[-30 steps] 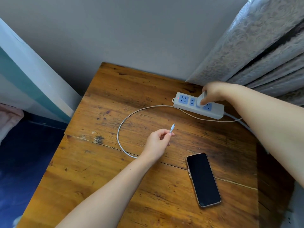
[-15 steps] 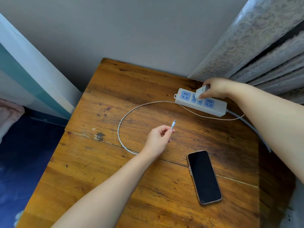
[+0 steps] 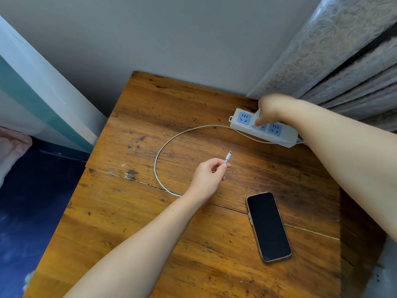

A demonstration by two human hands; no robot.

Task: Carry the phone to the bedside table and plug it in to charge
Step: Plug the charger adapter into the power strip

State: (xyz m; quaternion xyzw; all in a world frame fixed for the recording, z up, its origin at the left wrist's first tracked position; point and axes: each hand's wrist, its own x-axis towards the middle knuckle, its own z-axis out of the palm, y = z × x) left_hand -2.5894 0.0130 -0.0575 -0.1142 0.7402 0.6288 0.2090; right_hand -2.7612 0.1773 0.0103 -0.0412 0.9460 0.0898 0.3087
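Observation:
The phone (image 3: 268, 226) lies face up, its screen dark, on the wooden bedside table (image 3: 150, 222), at the front right. My left hand (image 3: 209, 177) pinches the free plug end of the white charging cable (image 3: 159, 155), which loops across the table towards the power strip. My right hand (image 3: 269, 108) grips the white charger plug (image 3: 257, 116) and presses it at the middle socket of the white power strip (image 3: 283, 136). My fingers hide most of the charger. A red light shows at the strip's left end.
A grey wall stands behind the table and patterned curtains (image 3: 343, 61) hang at the back right. To the left are a white and teal panel (image 3: 43, 104) and a dark blue floor (image 3: 32, 211).
My right hand has shifted the charger along the power strip, from the right socket towards the middle one. My left hand keeps its hold on the cable end. The phone has not moved.

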